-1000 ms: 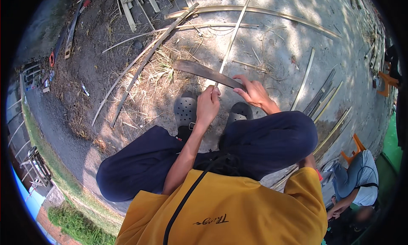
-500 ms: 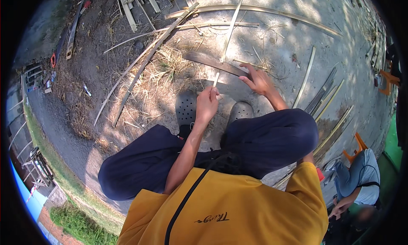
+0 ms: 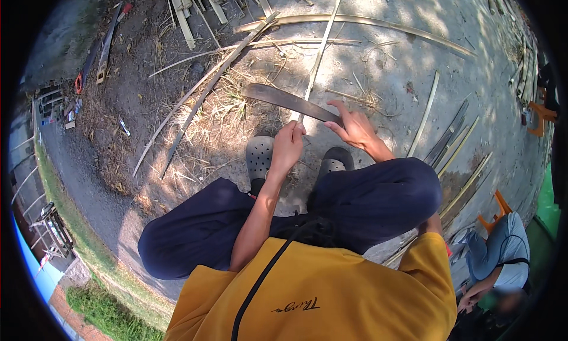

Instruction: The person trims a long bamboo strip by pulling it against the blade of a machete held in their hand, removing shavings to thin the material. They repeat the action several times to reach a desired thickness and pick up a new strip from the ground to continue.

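Observation:
My left hand is closed round the near end of a long, pale bamboo strip, which runs away from me to the far edge of the view. My right hand grips a machete; its handle is hidden in my fingers. The broad, dark machete blade points left and lies across the strip, a little beyond my left fist. Whether the edge bites into the strip, I cannot tell. Both hands are in front of my knees, above my grey clogs.
More bamboo strips lie across the ground ahead, with a pile of slats at the far left. Dry shavings are scattered by my feet. Handsaws lie far left. Another person sits at the right near an orange chair.
The machete blade has shifted nearer to my left fist and slightly left along with my right hand. My left hand keeps its grip on the bamboo strip.

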